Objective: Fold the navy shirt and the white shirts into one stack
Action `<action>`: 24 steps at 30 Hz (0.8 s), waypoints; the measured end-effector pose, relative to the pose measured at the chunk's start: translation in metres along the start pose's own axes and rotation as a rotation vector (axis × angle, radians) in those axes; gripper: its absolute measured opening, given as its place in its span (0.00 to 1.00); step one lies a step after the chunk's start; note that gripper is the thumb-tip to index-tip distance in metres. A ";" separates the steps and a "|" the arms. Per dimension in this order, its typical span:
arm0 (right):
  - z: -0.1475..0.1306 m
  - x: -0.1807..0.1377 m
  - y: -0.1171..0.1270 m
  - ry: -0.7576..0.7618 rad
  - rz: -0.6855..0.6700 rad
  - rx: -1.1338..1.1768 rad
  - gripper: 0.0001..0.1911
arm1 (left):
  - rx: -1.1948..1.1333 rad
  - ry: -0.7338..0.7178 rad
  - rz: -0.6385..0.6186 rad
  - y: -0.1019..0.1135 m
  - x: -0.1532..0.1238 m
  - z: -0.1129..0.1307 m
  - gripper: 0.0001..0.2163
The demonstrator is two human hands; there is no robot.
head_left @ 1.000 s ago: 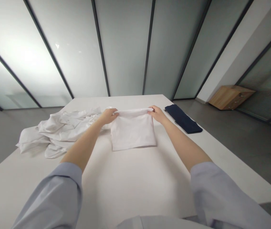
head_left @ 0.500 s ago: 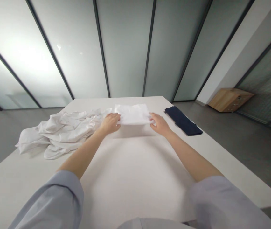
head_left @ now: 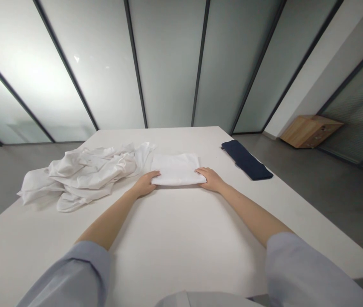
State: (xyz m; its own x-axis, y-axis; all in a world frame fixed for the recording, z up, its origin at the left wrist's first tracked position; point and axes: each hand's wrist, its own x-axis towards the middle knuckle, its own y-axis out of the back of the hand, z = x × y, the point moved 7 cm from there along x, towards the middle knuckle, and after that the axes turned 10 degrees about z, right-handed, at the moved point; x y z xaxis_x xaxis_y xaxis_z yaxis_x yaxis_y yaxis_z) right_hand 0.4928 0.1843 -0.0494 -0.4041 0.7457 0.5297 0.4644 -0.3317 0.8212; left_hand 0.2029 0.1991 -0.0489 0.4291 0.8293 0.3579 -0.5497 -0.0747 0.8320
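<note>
A folded white cloth [head_left: 177, 168] rests at the middle of the white table [head_left: 184, 230], its near edge toward me. My left hand [head_left: 146, 183] grips its near left corner, fingers over the top. On the other side, my right hand [head_left: 211, 179] grips the near right corner the same way. Both thumbs are low against the cloth's edge. Left of my left hand lies a crumpled heap of white fabric [head_left: 88, 172], its far right part close to the folded cloth.
A dark navy folded cloth [head_left: 247, 160] lies along the table's right side, near the edge. Beyond the table's far edge stands a frosted glass wall [head_left: 168, 64] with dark frames. A wooden cabinet [head_left: 309, 131] is on the grey floor at the right.
My hands have lowered the folded white cloth onto the table and closer to me. Earlier it was held slightly above the surface, with a shadow beneath it.
</note>
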 end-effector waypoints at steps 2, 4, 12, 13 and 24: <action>0.001 0.006 -0.002 0.023 0.023 0.009 0.25 | -0.008 0.065 0.007 0.003 0.004 -0.005 0.27; 0.002 0.010 -0.003 0.031 0.057 0.017 0.24 | -0.016 0.114 0.009 0.006 0.009 -0.008 0.26; 0.011 0.004 -0.008 -0.022 0.151 0.060 0.20 | -0.112 0.202 0.052 0.006 0.013 -0.009 0.25; 0.013 0.003 -0.007 -0.034 0.168 0.099 0.20 | -0.130 0.216 0.064 0.006 0.011 -0.010 0.24; 0.026 0.001 0.003 -0.391 0.198 0.223 0.11 | -0.175 0.089 0.070 0.009 0.006 0.000 0.20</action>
State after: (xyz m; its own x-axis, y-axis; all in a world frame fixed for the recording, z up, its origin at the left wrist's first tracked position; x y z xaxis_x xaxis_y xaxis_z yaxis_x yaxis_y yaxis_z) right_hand 0.5141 0.1987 -0.0524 0.0154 0.8564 0.5162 0.6769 -0.3889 0.6250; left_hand 0.2005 0.2034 -0.0391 0.3250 0.8717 0.3668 -0.6952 -0.0427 0.7175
